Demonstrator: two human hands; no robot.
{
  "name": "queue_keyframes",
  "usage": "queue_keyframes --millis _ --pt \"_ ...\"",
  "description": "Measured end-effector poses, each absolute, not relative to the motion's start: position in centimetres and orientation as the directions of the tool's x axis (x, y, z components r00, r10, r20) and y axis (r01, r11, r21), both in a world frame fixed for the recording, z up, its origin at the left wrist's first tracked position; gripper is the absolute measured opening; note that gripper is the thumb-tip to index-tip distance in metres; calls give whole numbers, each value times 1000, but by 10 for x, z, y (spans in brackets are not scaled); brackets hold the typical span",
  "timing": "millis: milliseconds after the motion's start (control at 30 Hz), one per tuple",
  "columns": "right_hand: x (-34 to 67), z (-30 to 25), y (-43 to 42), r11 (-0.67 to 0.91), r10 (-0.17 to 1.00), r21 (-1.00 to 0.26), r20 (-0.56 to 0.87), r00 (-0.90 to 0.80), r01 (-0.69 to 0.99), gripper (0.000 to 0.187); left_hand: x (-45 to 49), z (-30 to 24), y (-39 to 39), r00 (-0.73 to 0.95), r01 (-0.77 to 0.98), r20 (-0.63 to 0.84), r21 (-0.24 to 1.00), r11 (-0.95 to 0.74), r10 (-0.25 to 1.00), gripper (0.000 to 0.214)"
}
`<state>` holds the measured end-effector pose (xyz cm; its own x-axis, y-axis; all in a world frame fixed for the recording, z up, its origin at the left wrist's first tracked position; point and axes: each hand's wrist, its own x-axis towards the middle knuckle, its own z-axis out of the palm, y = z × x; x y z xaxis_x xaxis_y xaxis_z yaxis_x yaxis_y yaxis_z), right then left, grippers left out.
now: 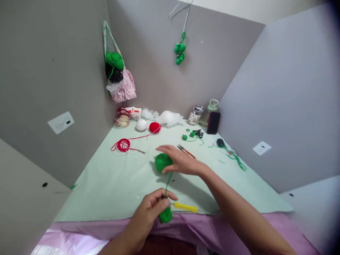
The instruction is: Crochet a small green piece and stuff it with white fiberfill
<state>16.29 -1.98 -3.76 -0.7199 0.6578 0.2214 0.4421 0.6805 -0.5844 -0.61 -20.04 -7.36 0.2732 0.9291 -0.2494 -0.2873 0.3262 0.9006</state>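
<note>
My left hand (152, 207) is closed on a small green crochet piece (166, 215) near the table's front edge, together with a hook that has a yellow handle (186, 207) sticking out to the right. A green strand runs up from the piece to a green yarn ball (162, 162) on the pale green table (106, 184). My right hand (180, 161) reaches forward with its fingers spread, touching the right side of that ball.
Small scissors (186, 151) lie just beyond my right hand. Red yarn (123, 145), a red ball (154, 127), a white ball (141, 124) and white stuffing (170, 118) sit further back. A cup, a bottle and a dark box (213, 123) stand at the back right. Green scraps (233, 156) lie on the right.
</note>
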Motion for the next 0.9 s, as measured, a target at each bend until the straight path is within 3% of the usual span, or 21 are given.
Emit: queue_keyframes --millis 33,100,267,367,433,500,567,700,900 --pt "158 -39 -25 740 575 -501 127 -808 448 75 -6 -73 -201 277 -292 -250 898 329 928 46" --pt "150 -39 -22 787 549 -369 54 -834 494 70 -6 -72 -201 278 -298 -248 896 329 928 45" --pt "148 -27 16 658 751 -356 245 -613 663 60 -14 -64 -197 220 -361 -258 874 324 941 39" --pt "157 -20 2 628 777 -404 280 -563 665 51 -23 -58 -192 167 -436 -298 833 341 940 37" --pt "164 -16 -29 661 727 -477 215 -653 579 40 -29 -54 -189 153 -505 -275 804 314 949 34" --pt "169 -14 -67 612 602 -728 176 -779 308 46 -32 -51 -187 121 -545 -238 795 265 964 30" --pt "171 -15 -102 497 602 -853 206 -771 160 55 -32 -48 -185 86 -561 -216 796 226 973 23" --pt "164 -30 -143 426 749 -903 388 -537 -58 28 -23 -42 -182 114 -533 -192 816 223 975 18" --pt "149 -53 -153 264 938 -907 320 -130 -329 13 -19 -32 -177 197 -539 -91 822 185 976 32"
